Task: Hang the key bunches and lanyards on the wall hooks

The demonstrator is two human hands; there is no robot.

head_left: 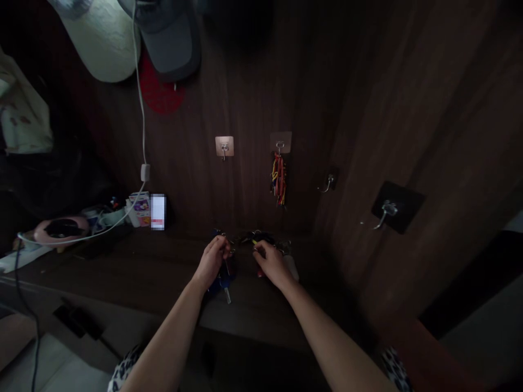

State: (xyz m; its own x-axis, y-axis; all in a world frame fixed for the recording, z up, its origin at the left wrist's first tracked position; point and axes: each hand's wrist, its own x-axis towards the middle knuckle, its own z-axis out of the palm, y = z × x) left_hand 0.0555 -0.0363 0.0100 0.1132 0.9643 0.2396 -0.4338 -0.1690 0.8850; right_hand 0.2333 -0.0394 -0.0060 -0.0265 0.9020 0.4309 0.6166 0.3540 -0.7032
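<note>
My left hand (pixel 212 260) is closed on a bunch of keys (pixel 225 283) with blue tags; one silver key hangs down below the fist. My right hand (pixel 270 264) is closed on a second cluster of keys and fobs (pixel 261 238) lying on the dark wooden shelf (pixel 163 261). Both hands are close together above the shelf's middle. On the wall above, an adhesive hook (pixel 224 147) is bare, and a second hook (pixel 280 144) carries a bundle of red and yellow bands (pixel 278 185).
Two metal hooks (pixel 328 184) (pixel 384 211) are fixed on the right wall panel. A white cable (pixel 141 109) hangs down to the shelf's left, near small boxes (pixel 141 210), cups and a pink dish (pixel 61 228). Caps (pixel 134 38) hang at the top left.
</note>
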